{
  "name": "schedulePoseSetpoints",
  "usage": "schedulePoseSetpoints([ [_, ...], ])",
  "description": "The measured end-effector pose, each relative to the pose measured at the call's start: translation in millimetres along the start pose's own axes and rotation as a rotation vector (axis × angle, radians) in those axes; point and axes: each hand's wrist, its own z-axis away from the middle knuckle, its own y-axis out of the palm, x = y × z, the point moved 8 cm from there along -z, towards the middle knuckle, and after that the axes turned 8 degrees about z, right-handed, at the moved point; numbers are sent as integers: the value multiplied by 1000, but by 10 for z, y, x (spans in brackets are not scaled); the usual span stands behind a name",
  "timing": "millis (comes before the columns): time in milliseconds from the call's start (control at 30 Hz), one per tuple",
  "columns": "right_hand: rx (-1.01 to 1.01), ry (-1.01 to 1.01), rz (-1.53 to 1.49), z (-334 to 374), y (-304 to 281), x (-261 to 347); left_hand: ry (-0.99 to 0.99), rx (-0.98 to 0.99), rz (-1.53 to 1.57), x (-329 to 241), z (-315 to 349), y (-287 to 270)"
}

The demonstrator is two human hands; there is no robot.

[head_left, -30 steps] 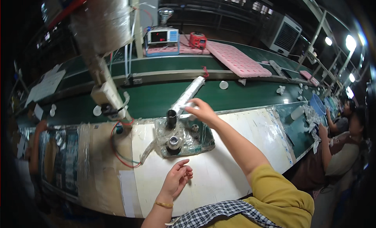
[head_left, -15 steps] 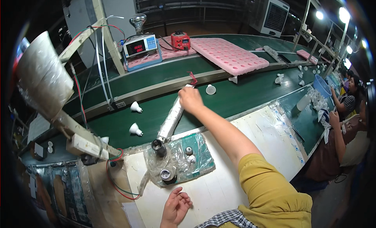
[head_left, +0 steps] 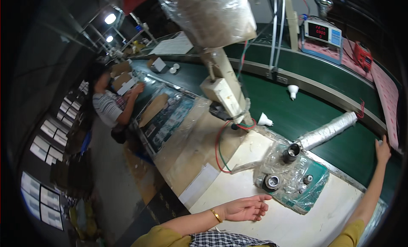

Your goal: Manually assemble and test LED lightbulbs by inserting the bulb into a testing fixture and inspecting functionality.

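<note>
My left hand (head_left: 246, 208) rests palm up above the white worktop, fingers loosely curled and apart, holding nothing. Beside it lies a plastic-wrapped green fixture (head_left: 316, 183) with a black-rimmed round socket (head_left: 272, 182), a taller black socket (head_left: 291, 152) and small metal studs. A wrapped silvery bar (head_left: 329, 130) extends from the fixture across the green conveyor belt. Past its far end, my right hand (head_left: 383, 150) reaches over the belt close to the rail. A small pale piece shows between its thumb and index finger; the hand hides what it is.
Two white spotlight bulbs (head_left: 293, 91) lie on the belt. A post with a wrapped lamp shade (head_left: 212, 17) and red and green wires rises beside the worktop. Behind the rail stand a digital meter (head_left: 323, 34) and a red device (head_left: 362, 56). Another person (head_left: 111, 100) works at far left.
My view has swung left and tilted. My right hand has left the wrapped bar's far end and moved rightward over the belt. My left hand stays low beside the fixture.
</note>
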Motion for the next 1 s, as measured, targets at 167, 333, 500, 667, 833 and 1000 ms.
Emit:
schedulePoseSetpoints([
  [167,-68,-87,-146,223,-125,102,10,-10,-28,-5,35,24],
  [333,-314,-268,-49,1074,-630,500,-23,7,-76,15,15,6],
  [500,-200,-228,-336,1889,-1342,778,-24,98,-138,25,41,102],
  [667,46,-367,-1365,3241,-2209,1615,-55,147,-216,97,92,177],
  [833,502,-519,-1600,4556,-2393,2401,-139,150,-348,257,254,320],
  [1000,408,-409,-1390,4453,-2389,2454,-38,109,-541,109,143,86],
])
